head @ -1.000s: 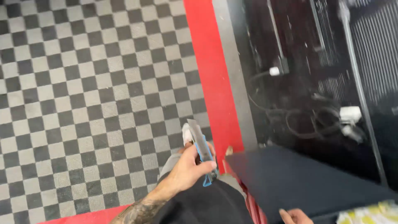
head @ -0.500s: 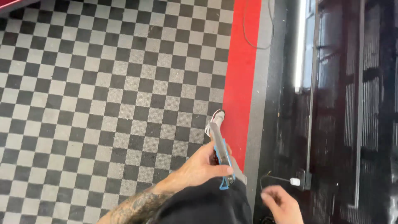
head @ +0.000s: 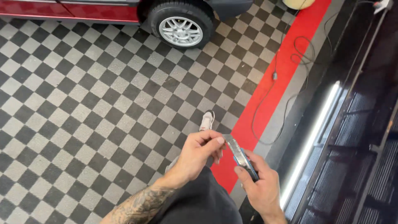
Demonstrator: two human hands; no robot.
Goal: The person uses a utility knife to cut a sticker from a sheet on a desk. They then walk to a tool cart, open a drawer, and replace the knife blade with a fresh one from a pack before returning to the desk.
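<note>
R hand is gripping blue utility knife body; L hand is pinching its far blade end, prob. steadying it. Checkered floor below.

Your shoe on checkered floor, just left of floor stripe. Car wheel far behind shoe. Cable across stripe. Light tube right of stripe.

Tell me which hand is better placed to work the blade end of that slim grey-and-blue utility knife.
Probably the left hand: its fingertips already pinch the top end of the slim grey-and-blue utility knife, while the right hand is wrapped around the lower body as the steadying grip.
</note>
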